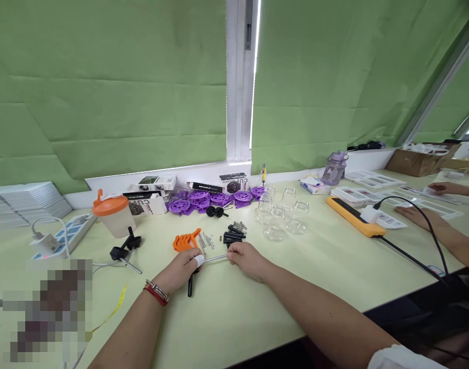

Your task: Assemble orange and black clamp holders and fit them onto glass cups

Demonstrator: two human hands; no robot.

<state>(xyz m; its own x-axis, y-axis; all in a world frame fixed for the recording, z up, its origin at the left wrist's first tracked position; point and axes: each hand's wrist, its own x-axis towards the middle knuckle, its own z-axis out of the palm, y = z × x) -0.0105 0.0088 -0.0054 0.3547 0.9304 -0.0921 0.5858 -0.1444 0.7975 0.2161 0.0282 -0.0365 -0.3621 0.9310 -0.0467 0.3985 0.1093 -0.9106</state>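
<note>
My left hand (183, 269), wearing a red bracelet and a metal bangle, is closed around a black part (190, 286) whose stem sticks out below the fingers. A thin metal rod (216, 258) spans the gap between my hands. Its right end sits in the pinched fingers of my right hand (248, 261); where its left end meets the black part is hidden. Orange curved pieces (185, 241) lie just beyond my left hand, beside small metal screws (207, 241). Black tubes (233, 234) and small springs (240, 226) lie behind my right hand.
Purple wheel-like parts (209, 200) and boxes (148, 202) line the back. Glass cups (275, 215) stand right of centre. An orange-lidded cup (113, 212) and black knob assemblies (125, 248) are at left. A yellow power strip (353, 216) separates me from another person's hands (422, 218).
</note>
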